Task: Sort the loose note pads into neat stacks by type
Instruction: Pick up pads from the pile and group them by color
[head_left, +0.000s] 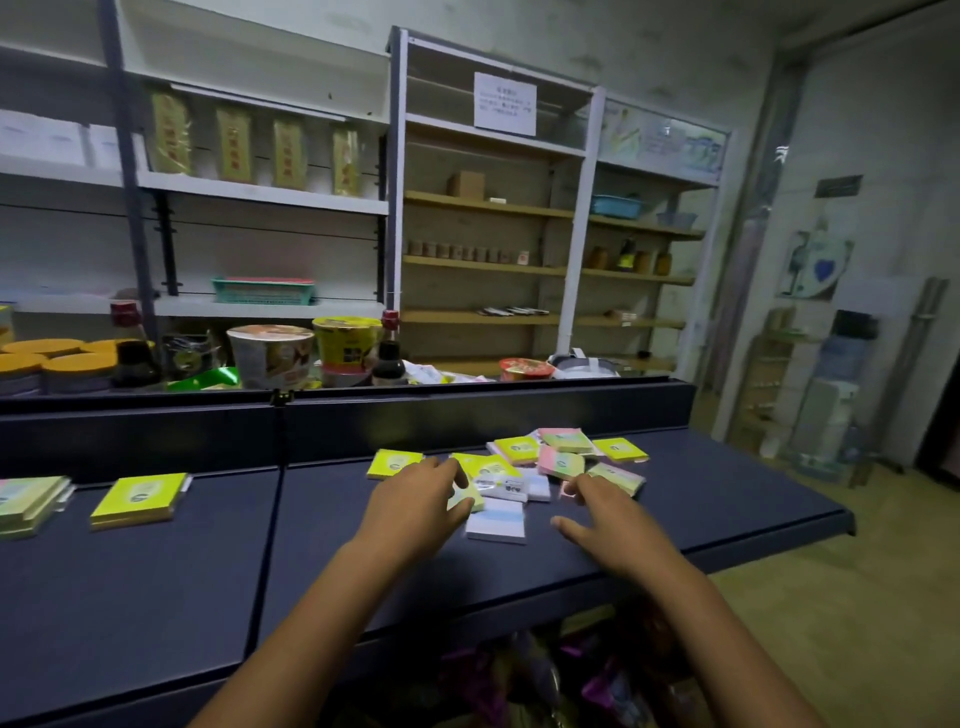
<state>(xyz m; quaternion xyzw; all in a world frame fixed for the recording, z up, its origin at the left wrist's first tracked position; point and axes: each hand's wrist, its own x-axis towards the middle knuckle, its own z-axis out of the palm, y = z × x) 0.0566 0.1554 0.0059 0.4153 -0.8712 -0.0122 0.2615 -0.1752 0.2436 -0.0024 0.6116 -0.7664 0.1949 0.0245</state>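
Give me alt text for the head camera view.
Two bare hands, left hand and right hand, reach into a jumble of loose note pads on a dark shelf; a neat yellow stack sits farther left.

- We see both bare forearms reaching forward and rising toward the middle of the view, the two hands level with each other and a little apart.
- Our left hand (415, 501) lies palm down, its fingers curled forward and its thumb tucked toward the right hand.
- Our right hand (610, 514) is palm down too, fingers loosely spread, the thumb pointing toward the left hand.
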